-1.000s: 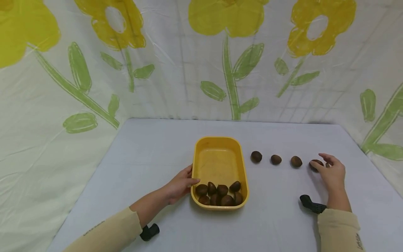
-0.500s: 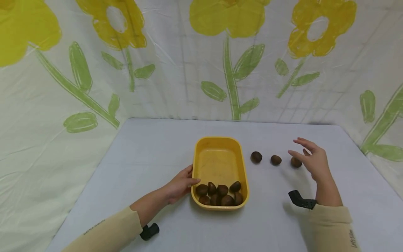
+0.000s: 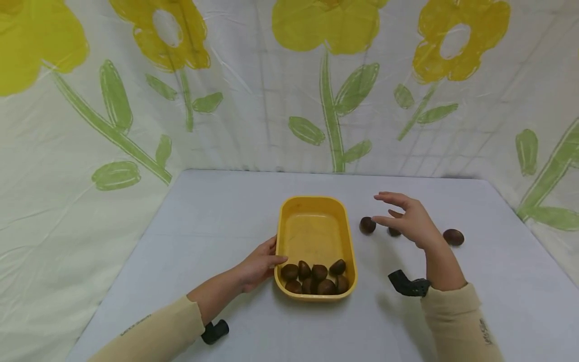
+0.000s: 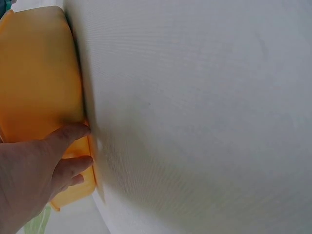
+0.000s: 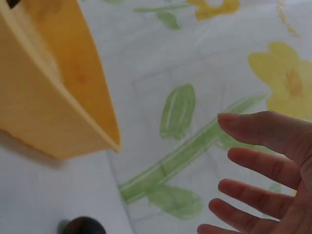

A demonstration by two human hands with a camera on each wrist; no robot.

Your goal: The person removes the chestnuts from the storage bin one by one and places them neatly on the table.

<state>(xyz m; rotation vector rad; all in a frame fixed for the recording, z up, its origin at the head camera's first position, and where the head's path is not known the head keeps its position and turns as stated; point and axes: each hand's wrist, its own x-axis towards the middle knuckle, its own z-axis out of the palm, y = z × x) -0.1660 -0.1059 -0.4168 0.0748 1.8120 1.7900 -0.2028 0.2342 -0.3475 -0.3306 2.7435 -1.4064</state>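
Observation:
My left hand (image 3: pixel 258 266) grips the left side of a yellow tray (image 3: pixel 312 199), thumb over the rim. In the left wrist view its fingers (image 4: pixel 70 168) lie against the tray's outer wall. Several brown chestnuts (image 3: pixel 319 272) are gathered at the tray's near end. Outside, right of the tray, chestnuts lie in a row: the leftmost chestnut (image 3: pixel 367 225), a partly covered chestnut (image 3: pixel 394 232) and the far right chestnut (image 3: pixel 454 237). Over this row my right hand (image 3: pixel 411 221) hovers with fingers spread and nothing held, its thumb tip close to the leftmost chestnut in the head view.
A white cloth (image 3: pixel 217 211) covers the table, and behind it hangs a cloth with painted yellow flowers (image 3: pixel 325 25). Black wrist devices (image 3: pixel 214 332) stick out beside both forearms. In the right wrist view a dark chestnut (image 5: pixel 84 226) shows below the tray corner.
My right hand has left the far right chestnut, which stays on the table, and moved left over the row. It now hides another chestnut. The left hand and tray are still.

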